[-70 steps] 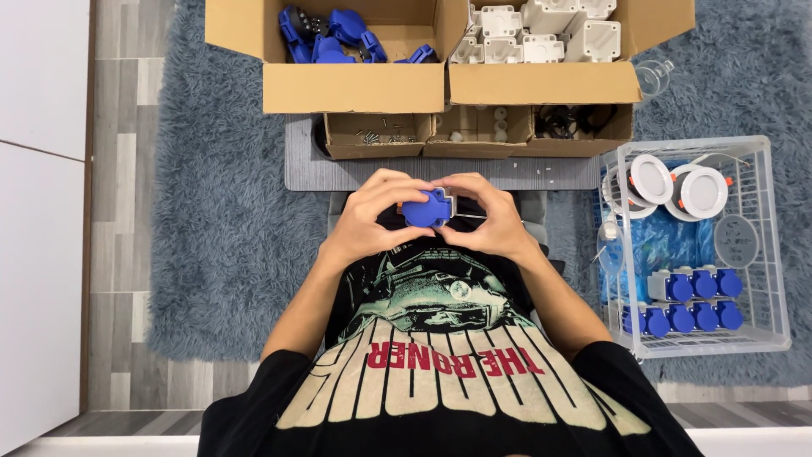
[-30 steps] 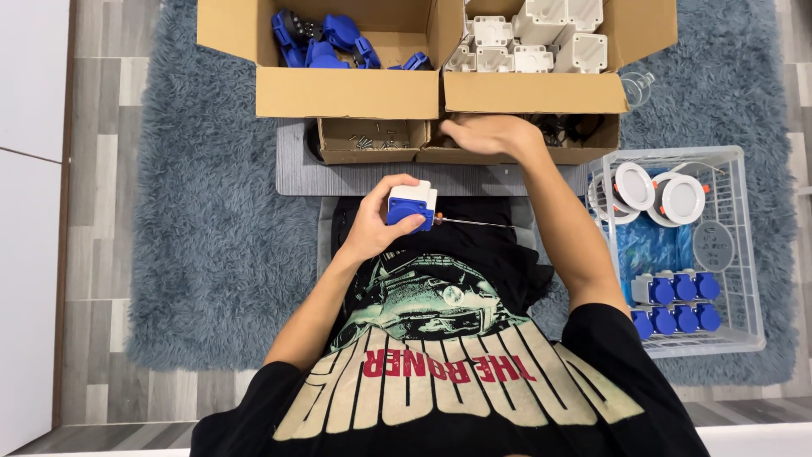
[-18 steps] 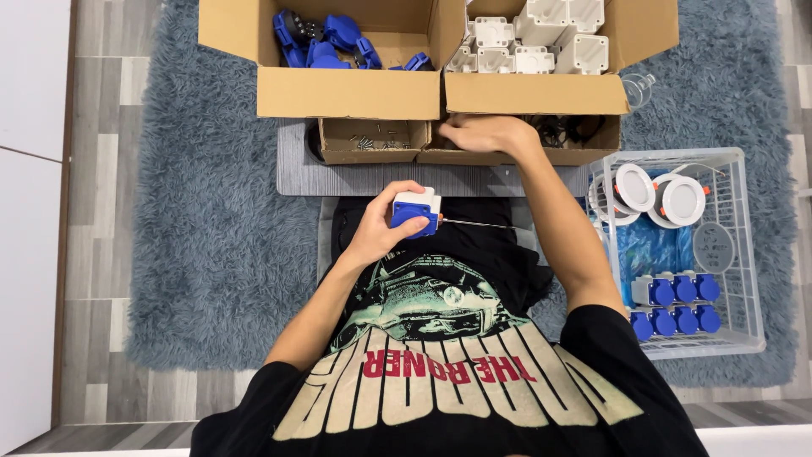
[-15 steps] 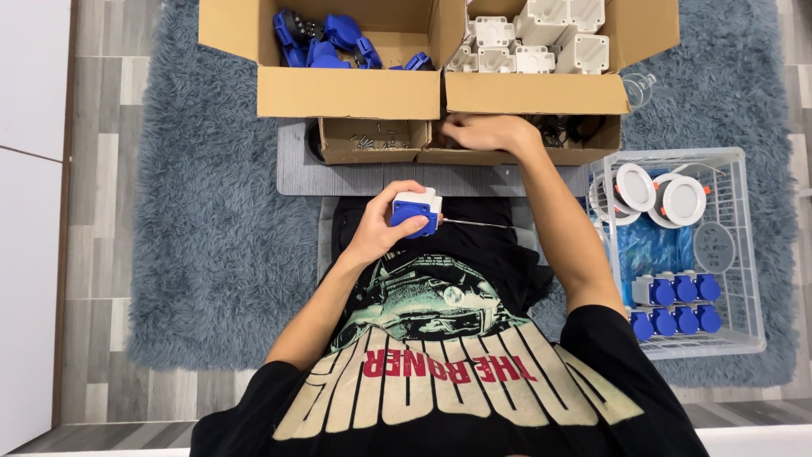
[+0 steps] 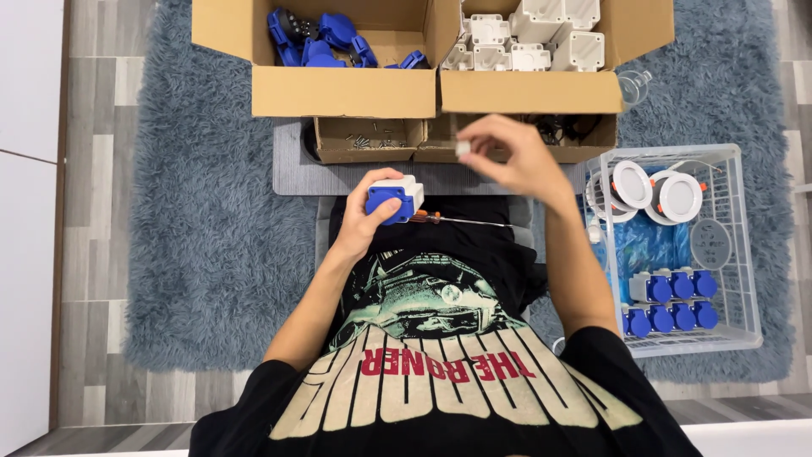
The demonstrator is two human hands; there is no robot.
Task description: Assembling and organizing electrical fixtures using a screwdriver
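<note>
Head view, one frame. A blue-and-white boxy plastic socket unit (image 5: 394, 197) is gripped in the left hand (image 5: 365, 222), fingers wrapped around it, held above the lap at centre. A red-handled screwdriver with a thin metal shaft (image 5: 461, 220) is laid across the lap, just at 3 o'clock of the unit. The right hand (image 5: 512, 156) is raised at 2 o'clock of the unit, blurred; a small pale piece (image 5: 463, 149) is pinched between thumb and fingertips.

Two shallow brown cardboard trays (image 5: 369, 140) are seen at 12 o'clock of the hands, small screws scattered in the left one. Beyond them, a large cardboard box of blue plastic parts (image 5: 315, 38) and a large cardboard box of white plastic housings (image 5: 533, 38) are set side by side. A clear plastic crate (image 5: 744, 245) is placed at 3 o'clock, holding round white fittings and rows of blue-and-grey socket units. Everything rests on a shaggy grey-blue rug (image 5: 203, 254).
</note>
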